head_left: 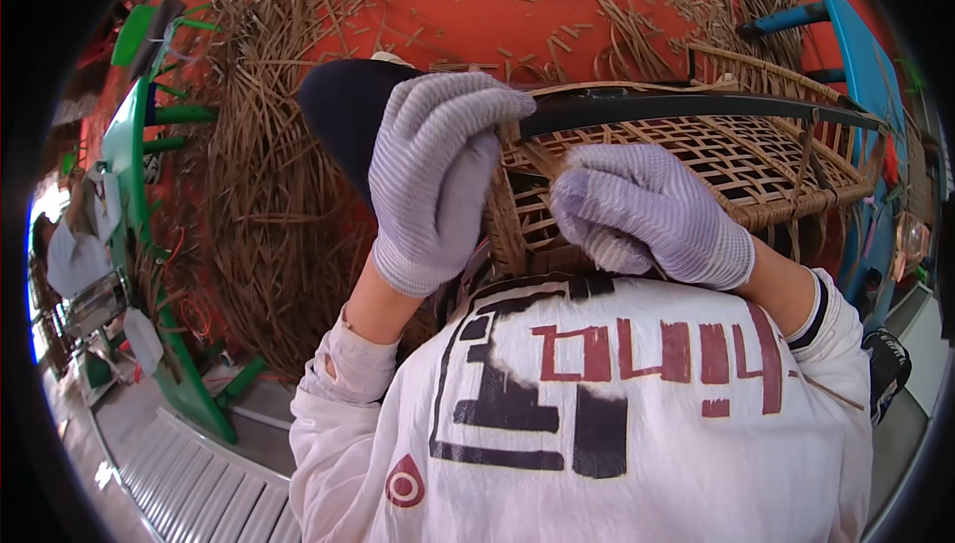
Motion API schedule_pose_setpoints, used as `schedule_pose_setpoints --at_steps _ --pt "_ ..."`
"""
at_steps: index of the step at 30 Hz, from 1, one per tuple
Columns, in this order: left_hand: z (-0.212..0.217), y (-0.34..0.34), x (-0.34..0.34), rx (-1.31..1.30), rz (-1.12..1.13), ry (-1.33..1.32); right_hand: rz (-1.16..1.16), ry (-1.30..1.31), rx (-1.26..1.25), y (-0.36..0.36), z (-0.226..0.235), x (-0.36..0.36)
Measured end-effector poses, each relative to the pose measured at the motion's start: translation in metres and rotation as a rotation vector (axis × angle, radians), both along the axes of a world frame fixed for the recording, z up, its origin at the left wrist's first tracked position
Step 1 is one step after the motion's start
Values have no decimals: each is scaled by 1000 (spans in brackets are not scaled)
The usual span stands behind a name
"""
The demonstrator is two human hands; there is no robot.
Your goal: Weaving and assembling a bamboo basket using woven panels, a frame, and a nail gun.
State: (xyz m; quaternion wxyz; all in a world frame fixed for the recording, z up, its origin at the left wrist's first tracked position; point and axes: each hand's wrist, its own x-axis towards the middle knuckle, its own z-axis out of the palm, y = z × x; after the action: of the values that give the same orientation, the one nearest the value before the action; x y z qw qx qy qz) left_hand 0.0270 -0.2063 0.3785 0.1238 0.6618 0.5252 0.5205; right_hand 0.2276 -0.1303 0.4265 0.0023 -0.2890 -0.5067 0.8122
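A woven lattice piece [716,160] of tan strips, with a wrapped rim, lies in front of my body. Along its upper side runs a dark flat bar [686,107]. My left hand [433,175], in a striped white-and-purple glove, is closed at the left corner of the frame, its fingertips by the bar's end. Close to that corner, my right hand [652,213], gloved alike, is curled shut over the lattice. A flat brown strip [540,158] runs from the corner to its fingers; its grip is partly hidden.
Long dry brown strips [274,165] lie heaped on the red floor [438,16] at left, with short offcuts farther away. A green bench [134,165] stands at left and a blue one [860,56] at right. A dark-clothed knee [343,110] rises beside my left hand.
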Motion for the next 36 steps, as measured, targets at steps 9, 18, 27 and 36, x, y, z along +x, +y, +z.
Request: schedule_pose_setpoints --at_steps 9,18,27,36 --pt "11 -2 12 -70 149 227 -46 82 55 1 5 -1" --pt "18 -2 13 -134 227 193 -284 133 875 26 3 9" --pt "13 -2 18 -110 251 150 -69 376 1709 37 -9 -19" --pt "3 -8 28 -64 421 3 -184 130 1510 43 -19 -46"
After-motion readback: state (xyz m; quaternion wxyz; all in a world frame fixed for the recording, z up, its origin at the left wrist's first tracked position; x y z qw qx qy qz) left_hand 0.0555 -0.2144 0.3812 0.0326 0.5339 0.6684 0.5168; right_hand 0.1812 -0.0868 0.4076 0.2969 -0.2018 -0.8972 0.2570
